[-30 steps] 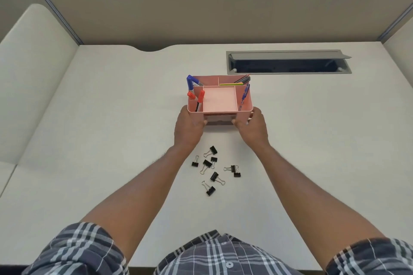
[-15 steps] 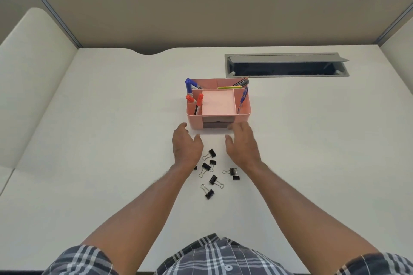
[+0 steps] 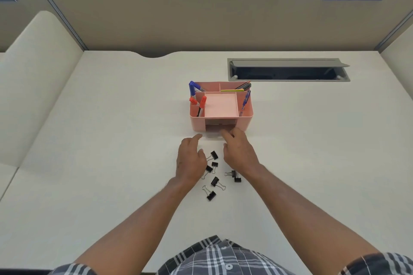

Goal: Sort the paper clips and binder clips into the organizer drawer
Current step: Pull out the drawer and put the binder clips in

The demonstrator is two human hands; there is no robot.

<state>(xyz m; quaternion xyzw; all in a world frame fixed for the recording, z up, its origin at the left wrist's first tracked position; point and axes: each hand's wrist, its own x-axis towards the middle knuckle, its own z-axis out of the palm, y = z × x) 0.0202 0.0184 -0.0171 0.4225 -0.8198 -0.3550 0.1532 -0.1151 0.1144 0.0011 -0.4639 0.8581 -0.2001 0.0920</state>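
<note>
A pink desk organizer stands mid-desk, holding pens and markers. Its small translucent drawer sticks a short way out of the front opening. My right hand is just in front of the organizer, its curled fingertips on the drawer's right front corner. My left hand hovers left of it, fingers apart and holding nothing. Several black binder clips lie scattered on the desk between and just below my hands; one is partly under my left hand. I see no paper clips.
A grey cable hatch with its lid raised is set into the desk behind and right of the organizer. Beige partition walls close off the back and sides. The white desk extends left and right.
Both hands left the organizer's sides and drew back toward me. The right hand went to the drawer front, and the drawer now sticks out slightly.
</note>
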